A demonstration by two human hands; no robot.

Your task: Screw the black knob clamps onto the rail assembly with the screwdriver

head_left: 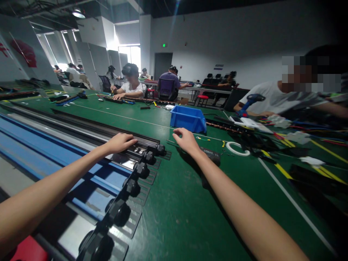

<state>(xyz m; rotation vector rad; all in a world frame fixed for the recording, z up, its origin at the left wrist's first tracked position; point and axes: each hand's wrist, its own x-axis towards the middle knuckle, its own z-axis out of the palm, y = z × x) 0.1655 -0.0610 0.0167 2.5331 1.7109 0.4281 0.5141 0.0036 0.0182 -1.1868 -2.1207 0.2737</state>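
Note:
My left hand (119, 142) lies palm down on the end of a long black rail (108, 127) at the edge of the green table (176, 210), its fingers stretched flat and holding nothing. My right hand (185, 139) hovers over the table with its fingers curled, thumb and forefinger pinched; what they hold is too small to make out. Under that wrist lies a dark cylindrical tool (210, 156). A row of black knobs (136, 177) on slotted plates runs from the rail toward me.
A blue plastic bin (188, 119) stands just beyond my right hand. A white tape ring (237, 148), coloured wires (285, 143) and black parts lie to the right, where a person leans over the table. A blue conveyor (40, 145) runs on the left. Other people sit at the far end.

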